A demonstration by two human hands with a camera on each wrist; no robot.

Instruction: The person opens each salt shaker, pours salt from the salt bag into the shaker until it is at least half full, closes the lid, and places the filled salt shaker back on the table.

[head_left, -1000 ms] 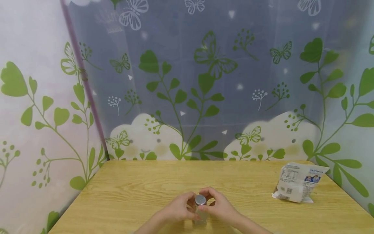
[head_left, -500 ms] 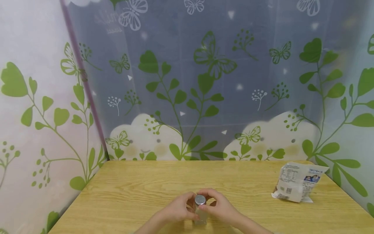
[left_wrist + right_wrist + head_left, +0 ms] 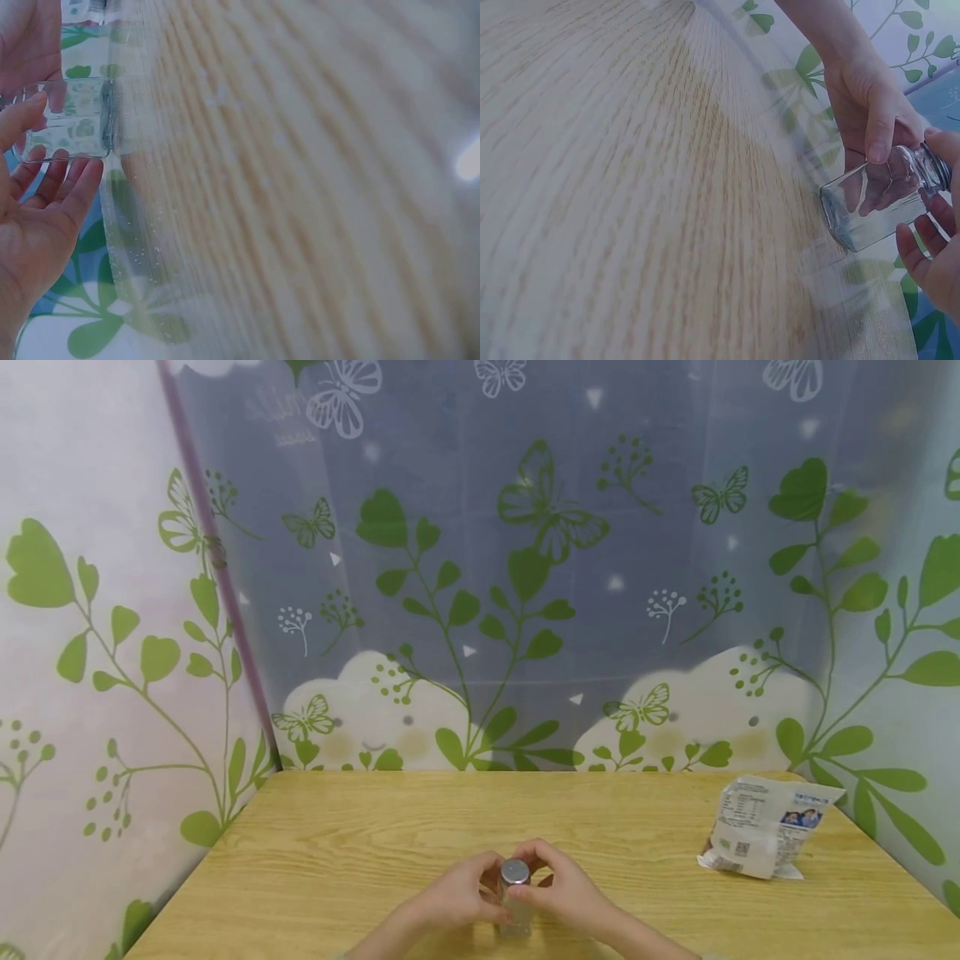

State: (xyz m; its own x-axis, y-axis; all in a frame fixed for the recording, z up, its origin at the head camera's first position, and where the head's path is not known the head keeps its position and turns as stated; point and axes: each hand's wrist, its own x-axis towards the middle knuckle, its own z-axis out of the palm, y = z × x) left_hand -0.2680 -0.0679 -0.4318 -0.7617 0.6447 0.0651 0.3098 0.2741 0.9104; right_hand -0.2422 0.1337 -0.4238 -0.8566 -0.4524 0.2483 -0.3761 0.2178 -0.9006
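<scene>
One jar [image 3: 515,925] stands toward the surface's [image 3: 337,843] near edge, lid [image 3: 514,871] still on. My left hand [image 3: 463,892] pinches it, my right hand [image 3: 568,893] the lid.

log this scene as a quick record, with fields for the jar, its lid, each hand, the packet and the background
jar: clear glass jar, upright on the wood-grain table
lid: silver lid, on the jar
left hand: left hand grips the glass body
right hand: right hand holds the jar's top, thumb and fingers at the lid
packet: white printed packet, on the table's right side, apart from both hands
background: curtain with green leaves, butterflies and smiling clouds
</scene>
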